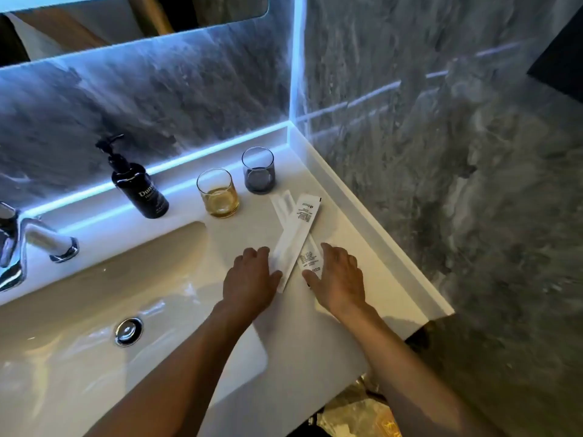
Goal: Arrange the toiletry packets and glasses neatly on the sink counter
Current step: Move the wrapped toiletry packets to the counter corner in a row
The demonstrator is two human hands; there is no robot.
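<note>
Two long white toiletry packets lie crossed on the white sink counter (353, 234), right of the basin. The upper packet (299, 228) runs from far right to near left; the lower packet (310, 253) shows beneath it. My left hand (250, 279) rests flat at the near end of the upper packet, fingers touching its left edge. On the other side, my right hand (339, 279) lies flat with fingers against the lower packet's near end. Behind them stand an amber glass (217, 193) and a grey-blue glass (258, 170), both upright.
A dark pump bottle (140, 187) stands left of the glasses by the lit back ledge. The basin (94, 310) with its drain fills the left, and a chrome tap (28, 244) sits at far left. A marble wall borders the counter's right edge.
</note>
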